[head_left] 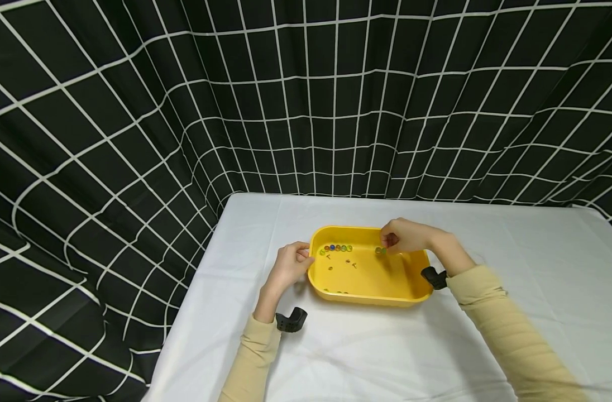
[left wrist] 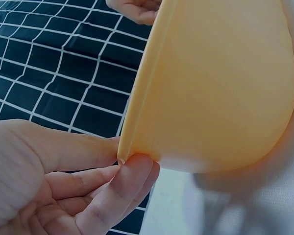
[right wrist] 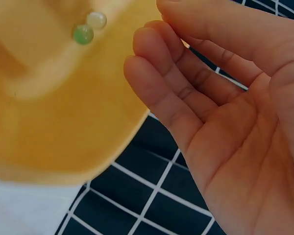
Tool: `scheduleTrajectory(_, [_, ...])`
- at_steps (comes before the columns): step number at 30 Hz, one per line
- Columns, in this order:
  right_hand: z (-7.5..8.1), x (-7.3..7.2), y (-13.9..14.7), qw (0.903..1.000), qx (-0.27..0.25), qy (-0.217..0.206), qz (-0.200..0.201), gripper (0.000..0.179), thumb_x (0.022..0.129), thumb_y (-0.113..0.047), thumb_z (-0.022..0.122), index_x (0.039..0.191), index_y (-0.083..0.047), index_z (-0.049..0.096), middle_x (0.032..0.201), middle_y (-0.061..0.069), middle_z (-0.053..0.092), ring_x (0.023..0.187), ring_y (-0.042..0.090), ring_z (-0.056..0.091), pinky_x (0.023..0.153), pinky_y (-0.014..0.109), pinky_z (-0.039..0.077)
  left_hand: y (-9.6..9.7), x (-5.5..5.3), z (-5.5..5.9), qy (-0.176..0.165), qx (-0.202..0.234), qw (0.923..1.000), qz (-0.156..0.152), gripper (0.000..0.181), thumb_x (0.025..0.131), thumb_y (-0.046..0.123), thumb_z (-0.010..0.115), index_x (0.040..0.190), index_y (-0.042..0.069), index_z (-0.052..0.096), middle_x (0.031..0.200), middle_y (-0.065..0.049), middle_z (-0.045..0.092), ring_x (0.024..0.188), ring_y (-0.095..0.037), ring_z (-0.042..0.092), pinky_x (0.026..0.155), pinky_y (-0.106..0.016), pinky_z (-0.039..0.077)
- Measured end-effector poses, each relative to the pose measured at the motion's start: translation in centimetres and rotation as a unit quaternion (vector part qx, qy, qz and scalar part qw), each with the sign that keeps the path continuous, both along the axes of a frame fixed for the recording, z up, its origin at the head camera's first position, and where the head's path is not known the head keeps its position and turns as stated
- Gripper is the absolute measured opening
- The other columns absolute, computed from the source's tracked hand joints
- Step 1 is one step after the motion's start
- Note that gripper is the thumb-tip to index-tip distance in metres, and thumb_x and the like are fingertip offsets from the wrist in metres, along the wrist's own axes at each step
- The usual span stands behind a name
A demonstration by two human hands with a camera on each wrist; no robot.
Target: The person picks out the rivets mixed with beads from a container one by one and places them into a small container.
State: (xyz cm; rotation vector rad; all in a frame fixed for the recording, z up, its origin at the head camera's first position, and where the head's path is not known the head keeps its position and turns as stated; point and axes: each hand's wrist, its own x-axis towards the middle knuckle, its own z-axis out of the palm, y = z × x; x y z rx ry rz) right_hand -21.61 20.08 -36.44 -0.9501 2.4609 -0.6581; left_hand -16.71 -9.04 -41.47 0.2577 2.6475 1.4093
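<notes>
A yellow plastic tub (head_left: 381, 279) rests on the white-covered table, seen from outside in the left wrist view. My left hand (head_left: 291, 262) pinches its left rim between thumb and fingers. Over the tub's far right part is my right hand (head_left: 406, 235), fingers bent and thumb close to the index finger. Whether it pinches something cannot be told; the thumb tip is cut off in the right wrist view. Beside those fingers lie a green marble (right wrist: 83, 34) and a pale clear marble (right wrist: 96, 20). Several coloured marbles, including a blue marble (head_left: 332, 247), line the far left wall inside.
Small brass-coloured screws (head_left: 354, 265) and other tiny metal pieces (head_left: 330, 268) are scattered on the tub floor. The near wall partly hides a few greenish marbles (head_left: 339, 292). A black curtain with white grid lines (head_left: 346, 111) hangs behind the white tablecloth (head_left: 366, 346).
</notes>
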Motion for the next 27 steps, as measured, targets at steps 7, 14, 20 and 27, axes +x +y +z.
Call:
scheduleTrajectory(7, [-0.8, -0.4, -1.3, 1.0000, 0.007, -0.003, 0.000, 0.008, 0.078, 0.005, 0.066, 0.078, -0.001, 0.062, 0.069, -0.002, 0.054, 0.063, 0.011, 0.046, 0.059, 0.022, 0.043, 0.0, -0.1, -0.1, 0.004, 0.001, 1.0000, -0.002, 0.034, 0.086, 0.004, 0.063, 0.117, -0.009, 0.057, 0.089, -0.011, 0.060, 0.077, -0.018, 0.060, 0.065, -0.024, 0.052])
scheduleTrajectory(14, [-1.3, -0.6, -2.3, 0.9999, 0.005, -0.005, 0.010, 0.005, 0.079, 0.004, 0.066, 0.082, 0.003, 0.062, 0.071, 0.003, 0.056, 0.065, 0.012, 0.046, 0.061, 0.024, 0.044, 0.0, -0.1, -0.2, 0.004, 0.003, 1.0000, -0.002, 0.033, 0.086, 0.003, 0.063, 0.117, -0.009, 0.057, 0.088, -0.011, 0.060, 0.077, -0.019, 0.061, 0.065, -0.025, 0.052])
scheduleTrajectory(20, [-1.8, -0.5, -3.3, 0.9997, -0.002, 0.001, 0.023, 0.008, 0.079, 0.005, 0.068, 0.078, 0.003, 0.060, 0.067, 0.001, 0.050, 0.063, 0.010, 0.043, 0.058, 0.022, 0.039, 0.0, -0.1, -0.2, 0.003, 0.002, 1.0000, -0.002, 0.033, 0.086, 0.003, 0.063, 0.116, -0.009, 0.057, 0.088, -0.010, 0.060, 0.076, -0.018, 0.060, 0.065, -0.024, 0.052])
scheduleTrajectory(27, [-2.7, -0.7, -4.3, 0.9995, -0.004, 0.003, 0.030, 0.011, 0.078, 0.005, 0.069, 0.076, 0.002, 0.059, 0.066, 0.000, 0.048, 0.062, 0.009, 0.041, 0.057, 0.021, 0.037, 0.0, -0.1, -0.2, 0.001, 0.002, 1.0000, -0.001, 0.034, 0.086, 0.003, 0.063, 0.117, -0.009, 0.057, 0.088, -0.011, 0.060, 0.075, -0.017, 0.059, 0.064, -0.024, 0.052])
